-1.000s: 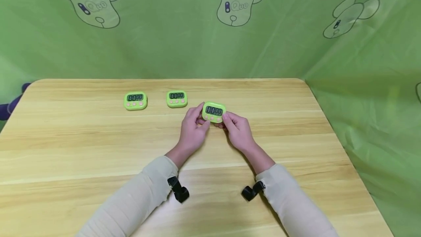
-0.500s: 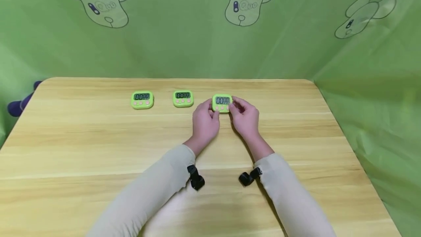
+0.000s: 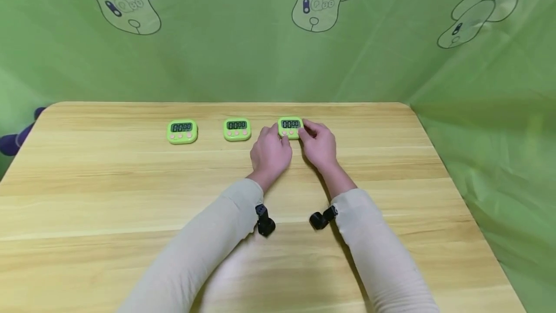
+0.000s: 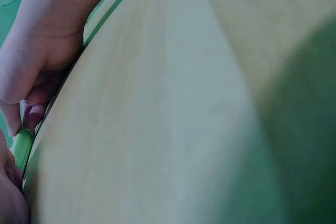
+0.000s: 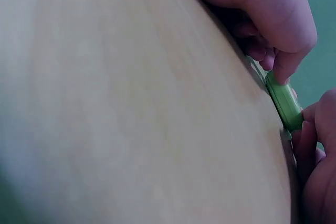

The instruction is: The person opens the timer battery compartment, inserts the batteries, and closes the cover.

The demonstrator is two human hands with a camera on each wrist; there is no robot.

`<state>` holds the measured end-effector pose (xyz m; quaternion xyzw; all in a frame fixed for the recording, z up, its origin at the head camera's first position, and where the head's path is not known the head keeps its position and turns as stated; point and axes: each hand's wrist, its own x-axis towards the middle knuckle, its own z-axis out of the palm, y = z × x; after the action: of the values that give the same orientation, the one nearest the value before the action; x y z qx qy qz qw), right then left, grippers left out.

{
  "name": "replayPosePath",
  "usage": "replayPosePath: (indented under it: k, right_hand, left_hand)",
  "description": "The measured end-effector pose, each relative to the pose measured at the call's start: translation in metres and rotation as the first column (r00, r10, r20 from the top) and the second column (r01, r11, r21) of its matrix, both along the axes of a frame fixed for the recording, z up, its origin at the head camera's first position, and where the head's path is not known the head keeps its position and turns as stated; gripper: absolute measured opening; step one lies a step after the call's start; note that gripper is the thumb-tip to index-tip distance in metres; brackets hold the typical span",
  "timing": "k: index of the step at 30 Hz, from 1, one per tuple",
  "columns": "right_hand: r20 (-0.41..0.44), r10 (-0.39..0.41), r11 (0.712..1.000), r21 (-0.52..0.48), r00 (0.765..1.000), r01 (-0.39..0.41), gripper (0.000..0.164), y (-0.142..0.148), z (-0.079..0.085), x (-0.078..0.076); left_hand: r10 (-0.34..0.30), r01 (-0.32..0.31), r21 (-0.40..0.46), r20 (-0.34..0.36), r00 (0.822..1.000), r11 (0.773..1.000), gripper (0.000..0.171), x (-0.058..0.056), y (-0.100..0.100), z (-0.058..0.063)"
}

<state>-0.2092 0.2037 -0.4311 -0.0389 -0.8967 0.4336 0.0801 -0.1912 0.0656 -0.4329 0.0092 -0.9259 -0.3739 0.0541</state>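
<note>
Both hands pinch a green digital timer [image 3: 290, 128] at the right end of a row of three timers. Its display reads 00:00 above pink buttons. My left hand [image 3: 271, 154] grips its left edge, thumb at the lower left corner. On the other side, my right hand [image 3: 319, 148] holds the right edge, thumb near the right button. The wrist views show the timer's green side [image 5: 284, 100] low against the tabletop between the fingertips. To its left lie the middle timer [image 3: 237, 129] and the left timer [image 3: 182, 132], both face up and showing zeros.
The wooden table [image 3: 130, 197] has its far edge just behind the timers. Green fabric [image 3: 243, 62] with mouse-head drawings hangs behind and along the right side. A purple object [image 3: 19, 136] shows beyond the left edge.
Both hands have carried the timer away from the body toward the far edge, lowering it level with the other two. It has turned from tilted to nearly straight. The view has shifted slightly.
</note>
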Motion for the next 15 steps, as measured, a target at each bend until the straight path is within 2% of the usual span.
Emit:
replayPosePath:
  k: [6, 10, 12, 15]
  right_hand:
    - [0.052, 0.001, 0.999, 0.04, 0.999, -0.003, 0.041, -0.004, 0.001, 0.0]
    - [0.057, -0.024, 1.0, -0.003, 0.998, 0.024, 0.045, -0.004, 0.001, 0.003]
    - [0.04, -0.04, 0.998, -0.041, 0.998, 0.041, 0.046, -0.003, 0.001, 0.008]
    - [0.012, -0.055, 0.993, -0.101, 0.998, 0.056, 0.044, -0.002, 0.0, 0.02]
  left_hand:
    - [0.018, -0.018, -0.002, 0.016, 1.0, 1.0, 0.046, -0.002, -0.002, 0.0]
    - [0.021, -0.021, 0.017, 0.022, 1.0, 1.0, 0.052, 0.0, -0.004, -0.001]
    - [0.004, -0.005, 0.046, 0.013, 1.0, 0.999, 0.055, 0.003, -0.006, -0.002]
    - [-0.057, 0.058, 0.104, -0.011, 0.998, 0.993, 0.057, 0.011, -0.011, -0.003]
